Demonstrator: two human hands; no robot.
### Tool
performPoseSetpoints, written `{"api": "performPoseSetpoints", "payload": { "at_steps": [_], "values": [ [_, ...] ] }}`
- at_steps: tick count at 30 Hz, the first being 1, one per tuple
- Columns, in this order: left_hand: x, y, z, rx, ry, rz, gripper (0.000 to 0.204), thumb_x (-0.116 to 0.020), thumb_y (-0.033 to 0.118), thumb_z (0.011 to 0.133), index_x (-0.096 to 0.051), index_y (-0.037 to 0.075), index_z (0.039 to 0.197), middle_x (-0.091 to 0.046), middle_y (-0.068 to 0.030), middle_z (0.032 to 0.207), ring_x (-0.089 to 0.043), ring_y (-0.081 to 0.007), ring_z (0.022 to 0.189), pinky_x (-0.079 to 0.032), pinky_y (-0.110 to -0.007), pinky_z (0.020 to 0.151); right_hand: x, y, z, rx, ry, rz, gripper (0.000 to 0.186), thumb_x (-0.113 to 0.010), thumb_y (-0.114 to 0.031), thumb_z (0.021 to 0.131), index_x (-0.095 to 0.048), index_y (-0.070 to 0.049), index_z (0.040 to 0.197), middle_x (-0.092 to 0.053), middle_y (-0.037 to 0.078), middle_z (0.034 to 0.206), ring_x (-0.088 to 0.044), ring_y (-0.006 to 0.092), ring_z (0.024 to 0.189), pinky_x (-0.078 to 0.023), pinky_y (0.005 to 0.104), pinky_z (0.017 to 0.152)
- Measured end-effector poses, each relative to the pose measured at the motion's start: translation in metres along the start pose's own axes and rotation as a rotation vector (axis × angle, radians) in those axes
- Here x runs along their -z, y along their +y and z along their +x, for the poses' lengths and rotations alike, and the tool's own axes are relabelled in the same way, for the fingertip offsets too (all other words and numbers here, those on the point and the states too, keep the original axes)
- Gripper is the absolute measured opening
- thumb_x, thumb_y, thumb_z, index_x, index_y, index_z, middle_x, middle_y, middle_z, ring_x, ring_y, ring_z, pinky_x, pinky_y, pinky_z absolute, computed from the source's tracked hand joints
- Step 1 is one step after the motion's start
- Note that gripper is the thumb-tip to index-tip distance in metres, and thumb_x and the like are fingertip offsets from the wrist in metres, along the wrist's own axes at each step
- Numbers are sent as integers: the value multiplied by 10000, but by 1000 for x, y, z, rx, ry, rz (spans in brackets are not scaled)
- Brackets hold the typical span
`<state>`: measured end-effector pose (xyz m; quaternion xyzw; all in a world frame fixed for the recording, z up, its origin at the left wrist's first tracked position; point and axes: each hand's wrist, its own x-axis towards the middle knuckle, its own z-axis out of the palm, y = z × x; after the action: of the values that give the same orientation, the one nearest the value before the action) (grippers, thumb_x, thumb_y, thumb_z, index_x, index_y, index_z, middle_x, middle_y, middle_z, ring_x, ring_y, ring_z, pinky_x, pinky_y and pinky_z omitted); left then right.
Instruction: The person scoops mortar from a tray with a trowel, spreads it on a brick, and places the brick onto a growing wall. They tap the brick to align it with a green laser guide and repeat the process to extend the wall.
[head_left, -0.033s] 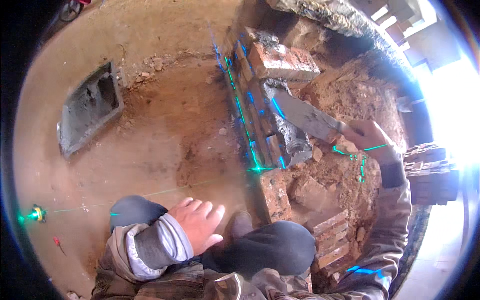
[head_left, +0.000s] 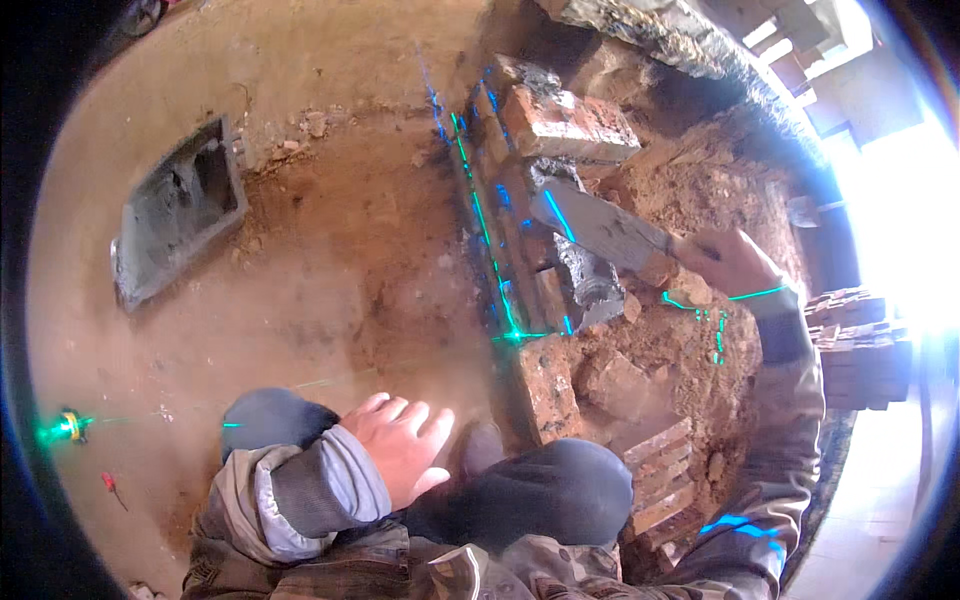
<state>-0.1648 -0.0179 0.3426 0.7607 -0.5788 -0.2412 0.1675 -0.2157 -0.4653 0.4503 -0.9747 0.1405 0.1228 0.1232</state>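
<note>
My right hand (head_left: 735, 262) grips a trowel, with its handle mostly hidden by the fingers. The broad grey trowel blade (head_left: 605, 232) lies over wet mortar (head_left: 588, 282) on top of a low brick wall (head_left: 508, 225). Farther along the wall, a red brick (head_left: 570, 125) sits beyond the blade. At the near end is another brick (head_left: 548, 388). Above my knees hovers my left hand (head_left: 402, 445), empty, its fingers spread. Green and blue laser lines cross the wall, the blade and my right sleeve.
A grey mortar trough (head_left: 185, 215) stands at the left. The glowing laser level (head_left: 70, 427) and a red-handled screwdriver (head_left: 113, 488) rest on the floor. Rubble (head_left: 625, 385) and stacked bricks (head_left: 660, 475) lie right of the wall. More bricks (head_left: 860, 345) are piled at far right.
The trowel blade has shifted slightly over the mortar, and my right hand has moved a little with it. My left hand has barely moved.
</note>
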Motion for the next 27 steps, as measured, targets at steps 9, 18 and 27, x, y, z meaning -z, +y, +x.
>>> {"api": "performPoseSetpoints", "payload": {
  "at_steps": [9,18,27],
  "values": [
    [15,2,-61,-90,100,-125,672,-761,398,798,-536,17,1303,-626,-193,1173,-606,-334,1109,-440,-488,1003,-23,-41,37,-28,-96,-202,457,-613,-444,974,-712,1,946,-639,152,710,-575,198,643,-492,403,656],
    [14,-9,-79,-207,73,-171,695,-783,399,768,-556,8,1295,-633,-201,1137,-617,-341,1084,-451,-486,992,-61,-86,-41,10,-386,-160,383,-622,-413,972,-703,-48,1057,-683,200,840,-660,269,720,-521,403,709],
    [15,-15,-88,-231,184,-219,670,-777,408,781,-558,13,1275,-634,-177,1072,-638,-347,1026,-466,-487,984,-9,-23,-1,-56,-227,-1,355,-613,-355,993,-697,-38,1129,-702,86,840,-588,162,703,-493,390,672]
  ]
}}
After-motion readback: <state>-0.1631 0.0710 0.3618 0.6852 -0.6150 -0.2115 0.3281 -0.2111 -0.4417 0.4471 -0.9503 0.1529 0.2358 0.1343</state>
